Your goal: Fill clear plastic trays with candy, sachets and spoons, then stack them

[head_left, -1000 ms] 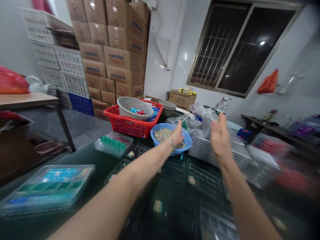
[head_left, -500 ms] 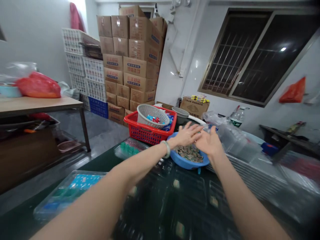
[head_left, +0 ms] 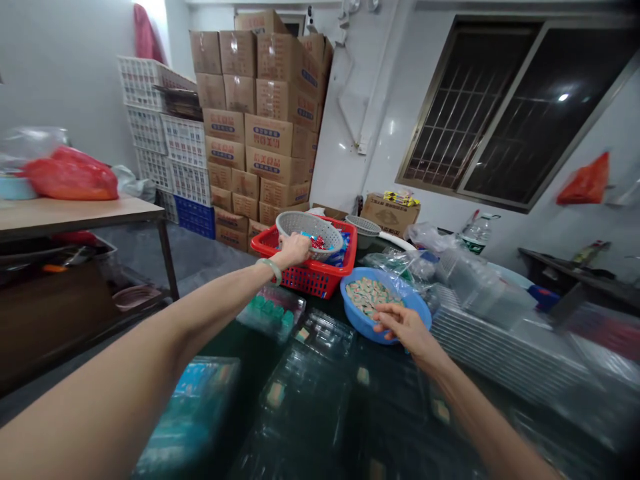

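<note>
**Finding: risk of tipping and spillage**

The colander [head_left: 303, 223] sits tilted in the red basket [head_left: 315, 283], at the far side of the table [head_left: 249, 373]. Principal hazard, in my judgement: my left hand [head_left: 295, 250] bears on the near rim only, so a one-sided pull could tip it and spill the packets [head_left: 316, 241]. A hard tug might also shove the basket into the blue bowl [head_left: 360, 323] to its right. Lesser hazard: my right hand [head_left: 405, 327], over the bowl's near side, could knock pieces [head_left: 365, 293] onto the clear trays [head_left: 327, 337] nearer me.

Left fingers: curled at the colander's rim, touching; tips hidden, so I cannot tell whether they are clamped. Right fingers: loosely bent, slightly parted, nothing visible between them; contact with the pieces unconfirmed.
</note>
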The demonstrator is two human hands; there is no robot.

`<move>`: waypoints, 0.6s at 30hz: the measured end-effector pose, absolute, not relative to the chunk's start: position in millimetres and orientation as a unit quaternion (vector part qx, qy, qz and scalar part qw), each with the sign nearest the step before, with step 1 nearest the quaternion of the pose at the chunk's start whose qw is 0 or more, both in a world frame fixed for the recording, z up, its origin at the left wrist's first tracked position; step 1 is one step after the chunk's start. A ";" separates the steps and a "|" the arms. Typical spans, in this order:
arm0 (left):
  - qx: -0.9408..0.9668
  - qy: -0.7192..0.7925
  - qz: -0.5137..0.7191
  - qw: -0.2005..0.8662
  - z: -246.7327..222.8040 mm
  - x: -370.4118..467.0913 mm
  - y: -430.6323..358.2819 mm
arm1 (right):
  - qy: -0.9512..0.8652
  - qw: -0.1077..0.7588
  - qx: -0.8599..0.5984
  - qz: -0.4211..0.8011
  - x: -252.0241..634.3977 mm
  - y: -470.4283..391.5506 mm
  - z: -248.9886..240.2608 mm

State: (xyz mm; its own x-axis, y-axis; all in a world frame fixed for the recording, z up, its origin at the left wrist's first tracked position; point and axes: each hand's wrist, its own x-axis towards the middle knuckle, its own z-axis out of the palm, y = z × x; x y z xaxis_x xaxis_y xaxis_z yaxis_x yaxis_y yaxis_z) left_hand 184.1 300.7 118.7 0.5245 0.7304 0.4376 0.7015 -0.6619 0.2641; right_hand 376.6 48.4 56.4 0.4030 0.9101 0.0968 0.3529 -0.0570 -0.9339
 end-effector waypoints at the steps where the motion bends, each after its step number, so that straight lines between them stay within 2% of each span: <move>1: 0.875 0.404 0.266 0.017 118.7 185.1 298.5 | -0.476 0.501 -0.672 0.268 374.6 49.3 55.7; 5: 0.887 0.357 0.290 -0.036 125.1 180.5 279.6 | -0.498 0.550 -0.651 0.161 370.9 39.0 68.4; 8: 0.905 0.291 0.301 -0.071 134.7 173.0 254.3 | -0.516 0.578 -0.632 0.012 365.9 22.5 97.0; 10: 0.922 0.234 0.295 -0.088 141.2 168.7 230.1 | -0.542 0.567 -0.613 -0.091 360.3 13.0 121.8; 13: 0.949 0.128 0.268 -0.103 147.8 162.8 183.0 | -0.622 0.477 -0.596 -0.173 354.5 4.4 151.8; 18: 0.943 -0.107 0.256 -0.181 148.0 156.0 102.6 | -0.730 0.224 -0.641 -0.076 348.9 -27.1 145.6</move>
